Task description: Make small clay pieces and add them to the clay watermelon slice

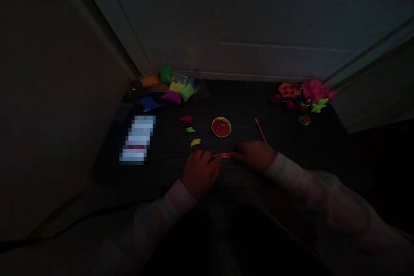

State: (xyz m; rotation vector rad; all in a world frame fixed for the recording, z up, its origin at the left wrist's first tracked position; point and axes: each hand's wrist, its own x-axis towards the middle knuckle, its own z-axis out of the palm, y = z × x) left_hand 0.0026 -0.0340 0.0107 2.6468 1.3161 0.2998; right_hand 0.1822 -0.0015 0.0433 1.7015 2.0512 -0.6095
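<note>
My left hand [201,174] and my right hand [255,155] meet near the front of the dark table, both with fingers closed on the ends of a slim pink strip [223,155]. It looks like a plastic clay tool, but the dim light hides its exact kind. Just beyond lies a round clay piece [221,127] with a yellow rim and a red top dotted with small bits. Left of it are small lumps of red clay [186,118], green clay [190,130] and yellow clay [195,142]. A thin pink stick [260,130] lies beyond my right hand.
Bags of coloured clay [172,96] are heaped at the back left. A lit phone [137,140], its screen blurred, lies on the left of the table. Pink and orange clay flowers [315,91] stand back right, near a small red-and-green clay piece [304,120]. A pale panel rises behind.
</note>
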